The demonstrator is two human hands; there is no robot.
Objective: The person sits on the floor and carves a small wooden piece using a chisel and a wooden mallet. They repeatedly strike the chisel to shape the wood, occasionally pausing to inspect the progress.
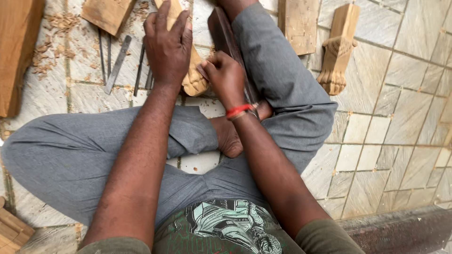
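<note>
I sit cross-legged on a tiled floor. My left hand (167,47) lies flat over a carved wooden leg (195,77), pressing it down. Its claw-shaped foot sticks out below my palm. My right hand (226,77) is closed around a small tool (203,71) whose tip touches the carved foot; most of the tool is hidden in my fist. A red band circles my right wrist. A dark wooden bar (226,37) lies along my right shin, just behind that hand.
Several metal chisels (117,63) lie on the floor left of my left hand. A second carved claw-foot leg (336,51) rests at the right. Wood blocks (299,23) and a plank (16,51) lie around, with wood shavings (49,44) at the upper left.
</note>
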